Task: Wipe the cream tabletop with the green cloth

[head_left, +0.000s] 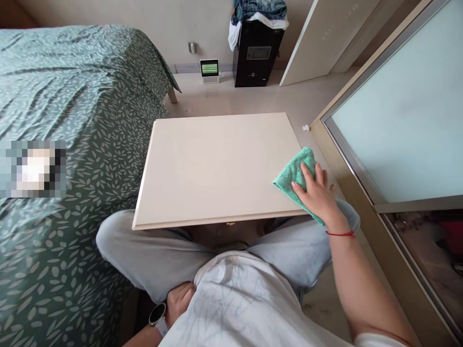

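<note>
My right hand (313,190) presses a green cleaning cloth (291,174) onto the right side of a pale tabletop (217,168). Its fingers are apart over the folded cloth, and one corner of the cloth hangs past the near edge. On my lap, my left hand (179,301) rests by the hem of my white shirt (246,294), its fingers curled. The shirt and my thigh hide the fingertips, so I cannot see whether anything is in them. The tabletop stands over my bent knees.
A bed (83,91) with a leafy green cover flanks the table on the left. To the right is a frosted sliding door (405,101). A black cabinet (258,58) with clothes on top and a small screen device (210,71) stand by the wall. Crumpled paper (306,127) lies on the floor.
</note>
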Demonstrator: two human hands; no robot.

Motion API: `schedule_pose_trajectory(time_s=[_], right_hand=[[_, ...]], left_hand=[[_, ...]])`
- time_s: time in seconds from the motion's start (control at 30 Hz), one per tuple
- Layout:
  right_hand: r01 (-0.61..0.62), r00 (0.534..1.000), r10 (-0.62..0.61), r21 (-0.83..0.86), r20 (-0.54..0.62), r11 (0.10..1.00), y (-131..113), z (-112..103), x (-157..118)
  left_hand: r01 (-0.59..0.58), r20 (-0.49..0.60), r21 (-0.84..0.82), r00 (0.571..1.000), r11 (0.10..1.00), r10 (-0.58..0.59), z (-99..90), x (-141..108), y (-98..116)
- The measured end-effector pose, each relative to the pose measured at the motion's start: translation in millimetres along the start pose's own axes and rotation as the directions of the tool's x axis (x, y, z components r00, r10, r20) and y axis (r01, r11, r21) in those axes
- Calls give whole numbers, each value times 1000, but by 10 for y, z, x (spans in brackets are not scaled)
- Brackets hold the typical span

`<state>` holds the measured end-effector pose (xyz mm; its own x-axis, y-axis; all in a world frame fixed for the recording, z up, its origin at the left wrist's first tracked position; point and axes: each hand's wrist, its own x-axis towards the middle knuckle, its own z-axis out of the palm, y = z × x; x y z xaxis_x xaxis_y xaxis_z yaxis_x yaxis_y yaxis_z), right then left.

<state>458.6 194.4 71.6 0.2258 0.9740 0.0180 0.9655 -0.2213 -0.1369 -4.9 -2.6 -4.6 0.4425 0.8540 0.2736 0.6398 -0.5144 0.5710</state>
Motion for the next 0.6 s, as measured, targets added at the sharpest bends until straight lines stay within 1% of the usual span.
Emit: schedule_pose_trajectory(time_s=[0.03,0.07,0.1,0.17,0.2,0.23,0.27,0.3,0.37,0.43,0.5,0.53,0.6], right_hand=[[-25,1000,25,-13,10,1000,-103,2,66],[-18,1000,19,-25,18,1000,-252,6,124],[18,1000,-18,-28,24,999,-444,11,173],[162,986,-163,9,41,987,-941,30,232],[258,964,-260,46,51,965,-1239,43,239],[356,930,-362,87,61,930,-1560,56,231],[448,885,-459,125,76,885,-1898,67,207],[530,831,-547,156,98,834,-2241,75,167],[665,707,-691,190,149,722,-2900,77,47],[764,590,-789,198,172,614,-3449,67,-101],[824,499,-851,213,165,525,-3824,54,-226],[841,467,-870,226,157,492,-3938,51,-264],[859,421,-895,250,149,446,-4025,51,-271]], left_hand=[[-5,-4,-4,1000,1000,5,3,-1,-3],[-8,-9,-6,1000,1000,8,5,-2,-6],[-11,-13,-6,1000,1000,11,7,-2,-9],[-14,-11,-3,1000,1000,14,9,-4,-12],[-14,-9,-1,1000,1000,14,9,-6,-13],[-13,-8,1,1000,1000,13,8,-9,-14],[-11,-4,3,1000,1000,11,7,-13,-16],[-12,-1,5,1000,1000,12,4,-17,-19],[-18,11,12,1000,1000,18,-2,-29,-27],[-23,22,26,1000,999,22,-5,-41,-36],[-17,15,44,1000,999,16,-5,-53,-41],[-11,8,53,1000,999,10,-4,-57,-41],[1,-11,63,1000,998,0,-2,-59,-33]])
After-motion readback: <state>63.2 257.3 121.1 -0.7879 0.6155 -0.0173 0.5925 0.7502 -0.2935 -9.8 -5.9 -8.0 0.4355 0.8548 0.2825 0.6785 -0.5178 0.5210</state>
